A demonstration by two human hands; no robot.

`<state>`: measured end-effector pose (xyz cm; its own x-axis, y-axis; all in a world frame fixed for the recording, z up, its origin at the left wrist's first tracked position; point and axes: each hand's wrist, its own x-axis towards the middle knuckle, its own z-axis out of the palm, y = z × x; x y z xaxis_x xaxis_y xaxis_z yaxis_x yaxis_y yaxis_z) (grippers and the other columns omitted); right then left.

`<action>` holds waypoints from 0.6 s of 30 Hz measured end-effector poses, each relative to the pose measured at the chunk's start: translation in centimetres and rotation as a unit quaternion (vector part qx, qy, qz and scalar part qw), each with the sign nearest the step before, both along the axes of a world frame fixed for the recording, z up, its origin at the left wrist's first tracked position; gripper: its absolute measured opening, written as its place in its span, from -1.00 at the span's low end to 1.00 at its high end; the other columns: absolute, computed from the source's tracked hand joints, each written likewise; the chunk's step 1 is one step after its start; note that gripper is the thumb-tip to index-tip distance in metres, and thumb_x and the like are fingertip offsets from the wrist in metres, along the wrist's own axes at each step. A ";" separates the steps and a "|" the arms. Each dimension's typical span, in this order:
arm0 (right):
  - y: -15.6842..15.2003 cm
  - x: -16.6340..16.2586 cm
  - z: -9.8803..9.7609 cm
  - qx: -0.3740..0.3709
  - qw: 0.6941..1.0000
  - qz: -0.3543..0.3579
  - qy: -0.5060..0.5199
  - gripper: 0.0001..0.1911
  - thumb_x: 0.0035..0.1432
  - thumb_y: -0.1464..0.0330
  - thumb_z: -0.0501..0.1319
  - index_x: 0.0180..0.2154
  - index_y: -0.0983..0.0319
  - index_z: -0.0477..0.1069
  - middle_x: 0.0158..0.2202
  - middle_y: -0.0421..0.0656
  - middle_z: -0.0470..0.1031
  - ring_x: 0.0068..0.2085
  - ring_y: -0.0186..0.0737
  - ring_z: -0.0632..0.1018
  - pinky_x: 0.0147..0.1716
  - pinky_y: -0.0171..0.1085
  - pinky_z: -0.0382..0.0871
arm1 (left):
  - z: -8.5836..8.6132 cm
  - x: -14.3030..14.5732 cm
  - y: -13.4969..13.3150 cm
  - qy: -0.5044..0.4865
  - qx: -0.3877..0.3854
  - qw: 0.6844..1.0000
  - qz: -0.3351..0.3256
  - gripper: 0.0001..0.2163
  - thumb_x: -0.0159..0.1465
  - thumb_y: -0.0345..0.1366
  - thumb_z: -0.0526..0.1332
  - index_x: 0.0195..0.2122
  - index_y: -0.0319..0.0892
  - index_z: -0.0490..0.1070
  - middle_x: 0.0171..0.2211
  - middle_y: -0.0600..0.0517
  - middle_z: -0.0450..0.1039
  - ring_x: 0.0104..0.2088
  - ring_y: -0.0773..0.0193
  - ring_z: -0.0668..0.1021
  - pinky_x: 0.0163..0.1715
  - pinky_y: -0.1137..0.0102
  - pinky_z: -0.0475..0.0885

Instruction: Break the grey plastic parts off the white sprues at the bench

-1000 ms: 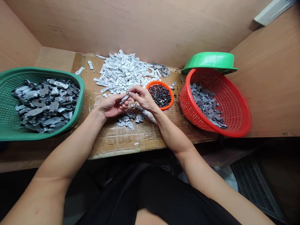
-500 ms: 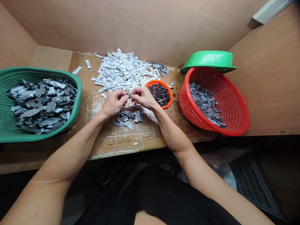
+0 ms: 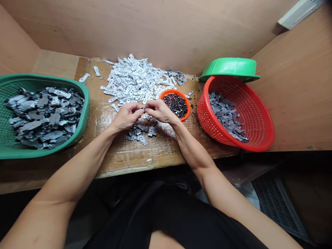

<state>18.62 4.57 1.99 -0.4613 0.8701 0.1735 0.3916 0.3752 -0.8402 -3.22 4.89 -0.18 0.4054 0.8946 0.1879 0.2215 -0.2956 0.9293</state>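
In the centre of the frame, over the bench (image 3: 124, 159), the left hand (image 3: 127, 116) and right hand (image 3: 159, 110) pinch a small part (image 3: 143, 109) between thumbs and fingertips, covering most of it. Bracing it steadily with the left while the right presses gently seems best. A second ago the left palm faced up, showing more of the part.

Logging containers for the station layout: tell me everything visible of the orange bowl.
The orange bowl is round and plastic-looking. It sits upright on the worktop, left of the red basket, holding many small, shiny dark pieces. The right hand hides part of its lower left edge; whether they touch is unclear.
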 end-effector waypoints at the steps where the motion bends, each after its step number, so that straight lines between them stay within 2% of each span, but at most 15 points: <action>1: 0.0 0.0 0.0 0.004 1.000 0.001 -0.005 -0.78 0.31 0.25 0.22 -0.39 0.15 0.34 -0.44 -0.31 0.27 -0.34 -0.28 0.27 -0.27 -0.22 0.17 | -0.1 -0.1 0.1 -0.008 -0.001 1.000 -0.004 -0.81 0.30 -0.15 0.35 -0.38 -0.13 0.52 -0.47 0.07 0.49 -0.43 0.24 0.43 -0.37 0.33 0.31; 5: 0.2 0.4 -0.1 0.008 0.999 0.025 -0.018 -0.70 0.41 0.17 0.29 -0.35 0.16 0.38 -0.43 -0.29 0.33 -0.32 -0.25 0.31 -0.22 -0.20 0.25 | 0.1 -0.5 0.2 -0.024 0.004 0.999 -0.034 -0.78 0.34 -0.10 0.42 -0.20 -0.17 0.66 -0.35 -0.01 0.65 -0.36 0.19 0.56 -0.30 0.31 0.42; 8: 0.6 0.3 -0.5 0.017 0.999 -0.026 0.020 -0.58 0.41 -0.01 0.33 -0.35 0.14 0.39 -0.41 -0.24 0.40 -0.31 -0.21 0.37 -0.20 -0.17 0.34 | 0.6 -0.4 -0.2 -0.062 -0.013 0.997 -0.039 -0.73 0.38 -0.03 0.47 -0.27 -0.15 0.64 -0.39 -0.01 0.63 -0.37 0.19 0.58 -0.26 0.30 0.48; 10: 0.7 -0.3 -0.9 0.008 0.995 -0.060 0.080 -0.52 0.36 -0.14 0.35 -0.24 0.14 0.46 -0.27 -0.15 0.55 -0.20 -0.14 0.50 -0.12 -0.13 0.47 | 0.9 0.2 -0.7 -0.129 -0.054 0.990 -0.036 -0.66 0.36 0.04 0.53 -0.30 -0.13 0.62 -0.38 -0.02 0.63 -0.37 0.20 0.59 -0.25 0.30 0.51; 12: 0.3 -1.7 -1.4 -0.030 0.988 -0.036 0.144 -0.37 0.29 -0.25 0.38 -0.01 0.15 0.54 0.00 -0.03 0.65 0.01 -0.04 0.62 0.03 -0.08 0.58 | 0.9 1.0 -1.5 -0.207 -0.101 0.972 -0.037 -0.61 0.30 0.08 0.59 -0.34 -0.11 0.59 -0.39 -0.01 0.62 -0.39 0.22 0.58 -0.28 0.32 0.53; 14: -0.3 -3.4 -2.1 -0.071 0.979 0.001 0.189 -0.21 0.26 -0.31 0.38 0.17 0.18 0.52 0.18 0.06 0.65 0.16 0.03 0.64 0.19 -0.01 0.61 | 0.7 2.0 -2.3 -0.269 -0.136 0.953 -0.030 -0.62 0.20 0.02 0.66 -0.39 -0.10 0.56 -0.43 0.04 0.56 -0.41 0.24 0.55 -0.34 0.35 0.51; 18: -1.4 -5.8 -3.7 -0.038 0.976 -0.067 0.203 -0.27 0.34 -0.33 0.25 0.03 0.19 0.53 0.02 0.02 0.68 0.09 0.04 0.66 0.27 0.05 0.59 | -0.1 3.3 -3.1 -0.315 -0.151 0.937 0.009 -0.69 0.12 -0.18 0.69 -0.46 -0.12 0.58 -0.47 0.07 0.53 -0.43 0.29 0.50 -0.36 0.40 0.48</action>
<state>12.79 3.20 -1.67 -0.2495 0.9354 0.2506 0.0622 0.2737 -0.9598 0.12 1.79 -0.30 0.2835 0.9513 0.1214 -0.3957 0.0007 0.9184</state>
